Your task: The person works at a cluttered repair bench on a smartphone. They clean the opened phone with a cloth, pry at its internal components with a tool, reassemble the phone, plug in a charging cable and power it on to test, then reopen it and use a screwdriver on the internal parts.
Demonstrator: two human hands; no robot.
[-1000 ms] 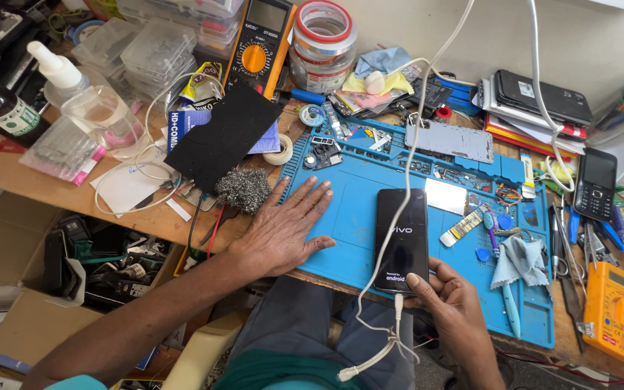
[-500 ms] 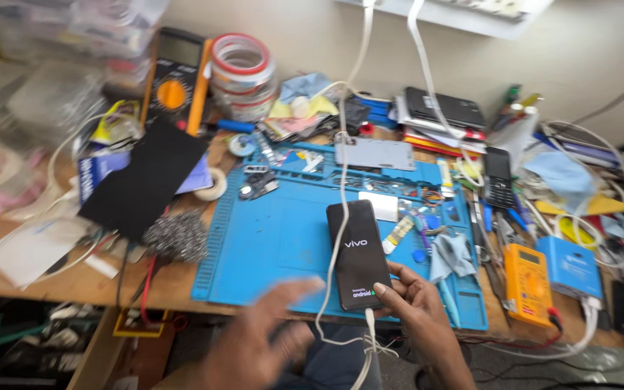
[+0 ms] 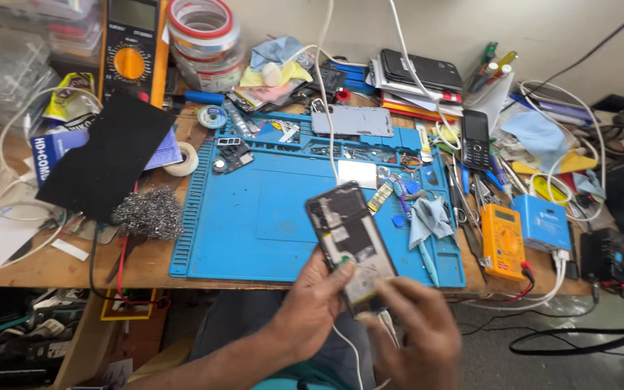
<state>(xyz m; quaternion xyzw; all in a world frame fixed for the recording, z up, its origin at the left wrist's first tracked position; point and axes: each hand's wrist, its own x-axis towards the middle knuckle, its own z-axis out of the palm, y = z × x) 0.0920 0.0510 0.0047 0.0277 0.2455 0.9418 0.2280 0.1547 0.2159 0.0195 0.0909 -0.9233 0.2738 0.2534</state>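
Nearest the camera, the left hand (image 3: 312, 307) and the right hand (image 3: 417, 332) are holding an opened phone (image 3: 352, 245) between them, just in front of the bench edge and above the person's lap; the left fingers are curling around the phone's left edge and underside, grasping it, while the right fingers are closing on its lower end, where a white cable (image 3: 348, 347) is hanging down from it. The phone is facing up with its back cover off, so the circuit board and flat inner parts are lying exposed; it looks light, thin and stiff, but fragile on the open side, and it is probably best gripped by the frame edges rather than across the bare board; the smooth rim may be slippery.

Just beyond the hands, a blue work mat (image 3: 254, 217) is covering the middle of the wooden bench; a grey cloth (image 3: 427, 217) and small tools are lying on its right side, and a wad of steel wool (image 3: 147, 214) is sitting just beside its left edge; an orange meter (image 3: 503, 242) is resting to the right.

Farther back, a black sheet (image 3: 106, 155) is lying on the left; a keypad phone (image 3: 475, 139) is lying near the right; rolls of tape (image 3: 200, 32) are stacked by the wall.
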